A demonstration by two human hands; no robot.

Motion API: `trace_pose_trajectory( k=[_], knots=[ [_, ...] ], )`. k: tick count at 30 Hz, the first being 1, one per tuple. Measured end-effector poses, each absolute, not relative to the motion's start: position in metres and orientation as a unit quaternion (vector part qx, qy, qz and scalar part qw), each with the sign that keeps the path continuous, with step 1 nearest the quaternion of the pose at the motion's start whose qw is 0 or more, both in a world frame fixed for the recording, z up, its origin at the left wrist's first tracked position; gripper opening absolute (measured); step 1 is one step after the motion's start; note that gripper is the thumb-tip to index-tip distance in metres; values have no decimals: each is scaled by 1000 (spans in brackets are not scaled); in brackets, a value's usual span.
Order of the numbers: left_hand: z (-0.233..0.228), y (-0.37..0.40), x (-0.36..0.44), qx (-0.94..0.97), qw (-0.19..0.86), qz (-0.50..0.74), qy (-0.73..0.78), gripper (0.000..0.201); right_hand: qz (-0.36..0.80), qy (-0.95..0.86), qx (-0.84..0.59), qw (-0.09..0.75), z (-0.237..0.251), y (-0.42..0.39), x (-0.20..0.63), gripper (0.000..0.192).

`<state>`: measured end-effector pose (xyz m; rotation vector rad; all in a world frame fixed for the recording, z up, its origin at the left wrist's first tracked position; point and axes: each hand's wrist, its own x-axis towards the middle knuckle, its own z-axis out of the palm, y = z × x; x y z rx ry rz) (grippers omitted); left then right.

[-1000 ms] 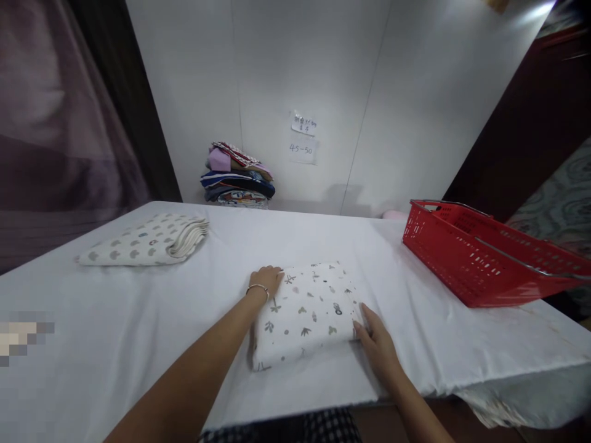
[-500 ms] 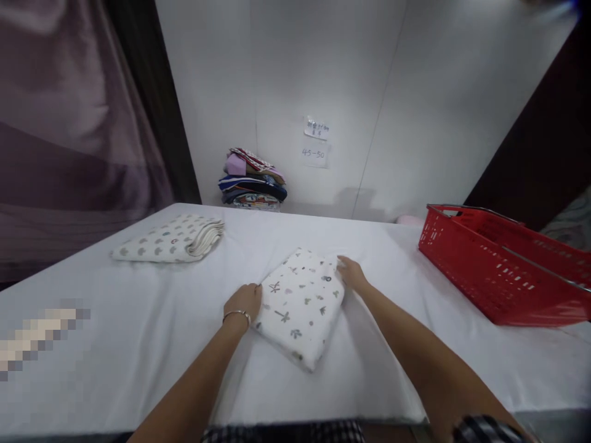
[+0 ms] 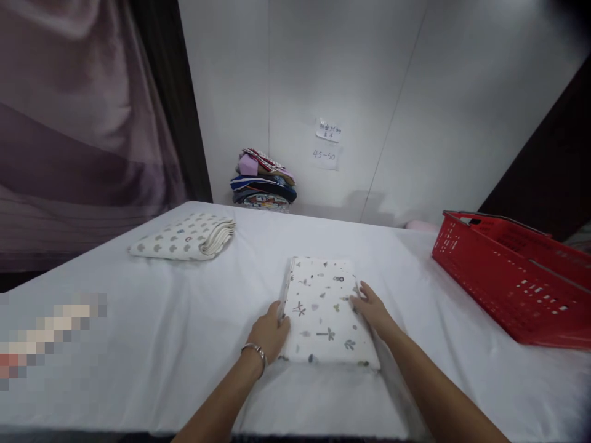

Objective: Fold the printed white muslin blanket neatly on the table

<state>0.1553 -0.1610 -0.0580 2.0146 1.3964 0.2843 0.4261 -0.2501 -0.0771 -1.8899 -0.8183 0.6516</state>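
A folded white cloth (image 3: 323, 314) printed with small palm trees, plants and figures lies flat on the white-covered table (image 3: 207, 369), its sides fairly square to the front edge. My left hand (image 3: 269, 335), with a bracelet at the wrist, is closed on the cloth's left edge, its thumb near the top surface. At the right edge my right hand (image 3: 375, 312) rests with thumb and forefinger apart, the thumb touching the print. Its lower fingers are partly hidden.
Another folded cloth (image 3: 184, 239) with grey motifs lies at the back left. A red plastic basket (image 3: 498, 277) stands on the right. Behind the table is a stack of folded fabrics (image 3: 263, 181) against the wall. A blurred patch (image 3: 50, 335) covers the left front.
The folded cloth has turned from a slant to square and now lies flatter. My right hand has shifted down along its edge, with fingers more spread. The view has swung slightly left.
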Motion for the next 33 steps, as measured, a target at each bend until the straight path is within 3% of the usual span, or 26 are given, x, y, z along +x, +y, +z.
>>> trace_pose_trajectory(
  k=[6, 9, 13, 15, 17, 19, 21, 27, 33],
  knots=[
    [-60, -181, 166, 747, 382, 152, 523, 53, 320, -391, -725, 469, -73, -261, 430, 75],
    [-63, -213, 190, 712, 483, 161, 484, 61, 279, -456, -712, 457, -51, -228, 459, 72],
    [-73, -254, 232, 662, 658, 76, 351, 79, 157, -482, -771, 385, -20, -186, 489, 57],
    [-81, -261, 241, 687, 653, 85, 308, 73, 130, -478, -788, 367, -15, -180, 484, 51],
    [-87, -253, 239, 716, 619, 119, 299, 49, 143, -496, -774, 366, -19, -187, 465, 44],
    [-91, -233, 227, 722, 590, 152, 327, 29, 177, -535, -739, 369, -28, -206, 436, 37],
    [-90, -203, 210, 707, 566, 190, 379, 21, 206, -561, -709, 374, -36, -231, 406, 34],
    [-74, -111, 179, 594, 503, 323, 538, 23, 216, -637, -659, 337, -31, -270, 363, 27],
    [-79, -81, 192, 574, 494, 367, 541, 30, 182, -646, -685, 286, -30, -216, 353, 27]
  ],
)
